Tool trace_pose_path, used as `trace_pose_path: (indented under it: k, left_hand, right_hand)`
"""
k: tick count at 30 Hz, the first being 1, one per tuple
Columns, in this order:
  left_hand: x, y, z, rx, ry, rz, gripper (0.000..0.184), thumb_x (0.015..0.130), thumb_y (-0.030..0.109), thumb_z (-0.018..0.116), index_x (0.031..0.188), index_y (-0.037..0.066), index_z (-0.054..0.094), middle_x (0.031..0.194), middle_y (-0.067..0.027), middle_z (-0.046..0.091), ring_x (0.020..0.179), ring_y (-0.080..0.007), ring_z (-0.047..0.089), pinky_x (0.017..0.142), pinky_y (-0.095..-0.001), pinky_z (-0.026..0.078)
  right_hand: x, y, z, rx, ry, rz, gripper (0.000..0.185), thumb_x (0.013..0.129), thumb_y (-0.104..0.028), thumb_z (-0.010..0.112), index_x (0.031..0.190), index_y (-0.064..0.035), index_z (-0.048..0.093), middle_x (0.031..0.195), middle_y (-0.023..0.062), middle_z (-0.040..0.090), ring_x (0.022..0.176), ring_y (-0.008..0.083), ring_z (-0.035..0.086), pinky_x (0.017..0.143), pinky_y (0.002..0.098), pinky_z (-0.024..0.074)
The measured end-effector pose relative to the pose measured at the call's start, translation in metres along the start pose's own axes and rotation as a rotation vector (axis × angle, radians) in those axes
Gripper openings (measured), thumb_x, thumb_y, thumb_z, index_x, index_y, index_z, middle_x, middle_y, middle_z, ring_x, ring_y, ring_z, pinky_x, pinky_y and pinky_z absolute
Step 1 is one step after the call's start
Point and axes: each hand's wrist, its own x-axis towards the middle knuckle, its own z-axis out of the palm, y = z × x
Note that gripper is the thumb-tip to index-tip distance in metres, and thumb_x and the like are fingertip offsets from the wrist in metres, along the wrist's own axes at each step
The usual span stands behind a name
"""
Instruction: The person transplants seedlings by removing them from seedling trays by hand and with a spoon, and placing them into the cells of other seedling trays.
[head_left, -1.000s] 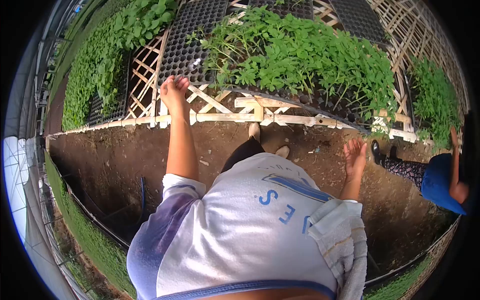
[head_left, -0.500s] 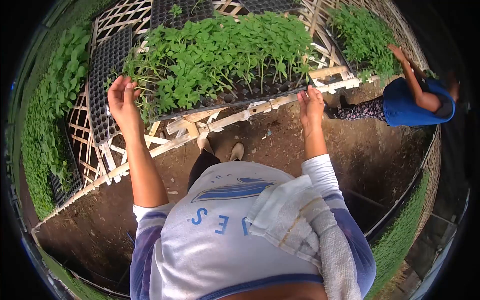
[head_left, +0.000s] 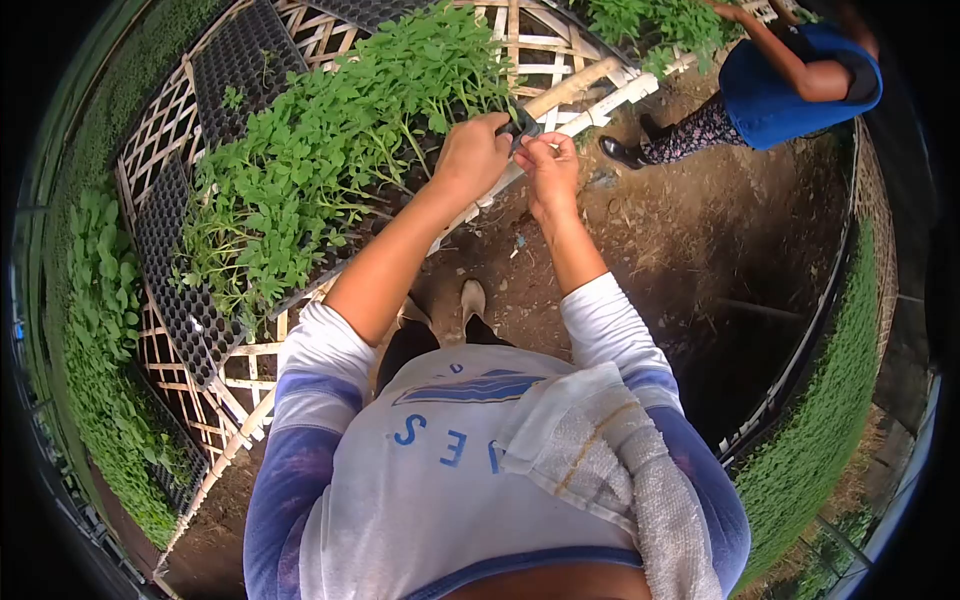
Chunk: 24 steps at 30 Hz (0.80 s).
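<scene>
My left hand (head_left: 474, 158) is at the right front corner of a black tray full of leafy green seedlings (head_left: 340, 130), its fingers curled at the tray corner (head_left: 520, 122). Close beside it, my right hand (head_left: 549, 170) has thumb and fingers pinched together at the same corner. Whatever lies between the fingertips of either hand is too small to make out. The tray rests on a bench of pale wooden lattice.
Black cell trays (head_left: 178, 265) lie on the bench (head_left: 560, 85) at the left and back. A co-worker in a blue top (head_left: 790, 90) stands at the right, reaching into other seedlings (head_left: 665, 28). More green plants (head_left: 105, 290) line the left. Bare soil (head_left: 690, 250) lies below.
Both hands, apart before, have come together at the tray's right corner. My left hand moved across from the tray's left end. The view has shifted, and the co-worker appears higher up.
</scene>
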Motion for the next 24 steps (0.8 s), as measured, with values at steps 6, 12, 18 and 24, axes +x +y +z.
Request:
trace_pose_path:
  k: [6,12,18,24]
  left_hand:
    - [0.027,-0.021,0.001,-0.298,-0.097,-0.169,0.024,0.088,0.012,0.068,0.110,0.001,0.069,0.088,-0.0039,0.066,0.068,-0.0065,0.056,0.061,-0.0221,0.046]
    - [0.032,-0.012,-0.006,-0.399,-0.159,-0.284,0.016,0.093,0.013,0.064,0.105,0.004,0.068,0.089,-0.0018,0.064,0.078,-0.0095,0.057,0.068,-0.0242,0.049]
    - [0.036,-0.016,-0.023,-0.825,-0.197,-0.451,0.011,0.098,0.013,0.059,0.106,0.007,0.060,0.105,-0.0073,0.063,0.090,-0.0162,0.060,0.079,-0.0340,0.056]
    - [0.001,0.005,-0.084,-1.117,-0.173,-0.381,0.011,0.099,0.012,0.059,0.106,0.004,0.058,0.102,-0.0103,0.063,0.087,-0.0213,0.066,0.082,-0.0357,0.059]
  right_hand:
    - [0.005,0.002,-0.002,-0.031,-0.067,-0.058,0.026,0.086,0.000,0.068,0.102,-0.0073,0.050,0.085,0.0040,0.063,0.076,0.0128,0.061,0.073,0.0281,0.0525]
    - [0.004,-0.002,-0.001,-0.014,-0.084,-0.039,0.026,0.086,0.001,0.067,0.105,-0.0072,0.051,0.088,0.0030,0.063,0.080,0.0119,0.061,0.075,0.0285,0.0529]
    - [0.008,0.007,-0.016,0.007,-0.099,0.006,0.023,0.088,-0.001,0.065,0.105,-0.0077,0.051,0.090,0.0035,0.065,0.085,0.0140,0.063,0.080,0.0328,0.0542]
    - [0.011,0.019,-0.048,0.039,-0.108,0.091,0.021,0.090,-0.002,0.066,0.104,-0.0089,0.052,0.096,0.0057,0.061,0.089,0.0176,0.063,0.085,0.0378,0.0562]
